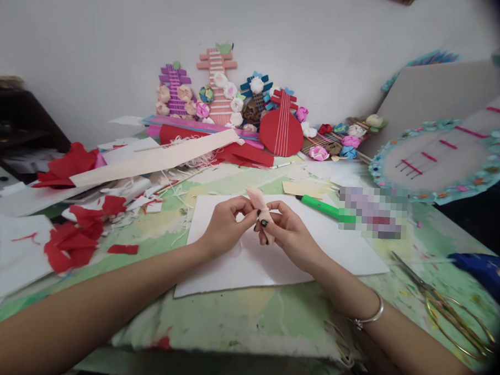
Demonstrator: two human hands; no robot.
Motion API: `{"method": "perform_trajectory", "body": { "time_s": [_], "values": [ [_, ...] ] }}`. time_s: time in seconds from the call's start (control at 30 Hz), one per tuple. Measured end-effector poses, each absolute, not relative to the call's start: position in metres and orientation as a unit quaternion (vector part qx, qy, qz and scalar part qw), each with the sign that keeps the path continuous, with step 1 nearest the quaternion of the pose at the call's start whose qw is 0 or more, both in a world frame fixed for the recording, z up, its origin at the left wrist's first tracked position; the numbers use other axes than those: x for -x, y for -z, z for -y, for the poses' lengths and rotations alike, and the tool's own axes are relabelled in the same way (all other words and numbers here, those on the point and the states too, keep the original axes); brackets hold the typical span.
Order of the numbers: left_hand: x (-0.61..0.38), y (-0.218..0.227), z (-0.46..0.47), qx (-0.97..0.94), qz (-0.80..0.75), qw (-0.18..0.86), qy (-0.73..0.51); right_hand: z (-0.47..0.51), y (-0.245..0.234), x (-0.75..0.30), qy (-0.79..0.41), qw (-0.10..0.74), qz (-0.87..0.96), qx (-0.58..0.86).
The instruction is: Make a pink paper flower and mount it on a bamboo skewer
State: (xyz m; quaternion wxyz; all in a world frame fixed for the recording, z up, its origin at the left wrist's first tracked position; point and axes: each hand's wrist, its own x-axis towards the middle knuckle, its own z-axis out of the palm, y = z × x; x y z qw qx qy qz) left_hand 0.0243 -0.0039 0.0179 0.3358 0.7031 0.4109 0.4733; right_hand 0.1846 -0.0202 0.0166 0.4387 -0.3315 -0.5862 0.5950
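A small pale peach piece of crepe paper, gathered at its middle, is pinched between my two hands above a white board. My left hand grips it from the left with thumb and fingertips. From the right, my right hand closes its thumb and fingers on the lower part. The fingertips partly hide the paper. Just beyond my right hand lie a strip of cream paper and a green utility knife.
Gold-handled scissors and a blue glue gun lie at right. Red paper scraps and a long cream strip cover the left. Paper-decorated lutes, one red, lean against the wall. A flower-edged round instrument stands right.
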Motion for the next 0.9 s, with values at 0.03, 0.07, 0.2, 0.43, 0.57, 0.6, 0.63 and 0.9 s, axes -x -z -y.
{"method": "perform_trajectory", "body": {
  "time_s": [0.03, 0.07, 0.2, 0.43, 0.57, 0.6, 0.63, 0.9],
  "values": [
    [-0.0243, -0.0181, 0.0036, -0.697, -0.408, 0.352, -0.473, 0.0201, -0.0171, -0.185, -0.593, 0.436, 0.592, 0.328],
    [-0.0244, -0.0182, 0.0035, -0.695, -0.401, 0.368, -0.47, 0.0201, -0.0174, -0.1851, -0.592, 0.433, 0.596, 0.327],
    [-0.0253, -0.0187, 0.0041, -0.7, -0.377, 0.388, -0.467, 0.0202, -0.0156, -0.1842, -0.587, 0.427, 0.6, 0.335],
    [-0.0256, -0.019, 0.0021, -0.696, -0.392, 0.374, -0.471, 0.0178, -0.0122, -0.1821, -0.588, 0.464, 0.572, 0.333],
    [-0.0263, -0.0176, 0.0021, -0.715, -0.382, 0.364, -0.459, 0.0168, -0.0111, -0.1826, -0.572, 0.482, 0.564, 0.35],
    [-0.0264, -0.0174, 0.0022, -0.721, -0.378, 0.362, -0.455, 0.0166, -0.0107, -0.1828, -0.57, 0.487, 0.561, 0.352],
    [-0.0264, -0.0173, 0.0023, -0.726, -0.375, 0.36, -0.45, 0.0164, -0.0104, -0.1829, -0.569, 0.492, 0.557, 0.353],
    [-0.0238, -0.0188, 0.001, -0.755, -0.369, 0.335, -0.426, 0.0155, -0.0118, -0.1826, -0.58, 0.523, 0.517, 0.352]
  ]
}}
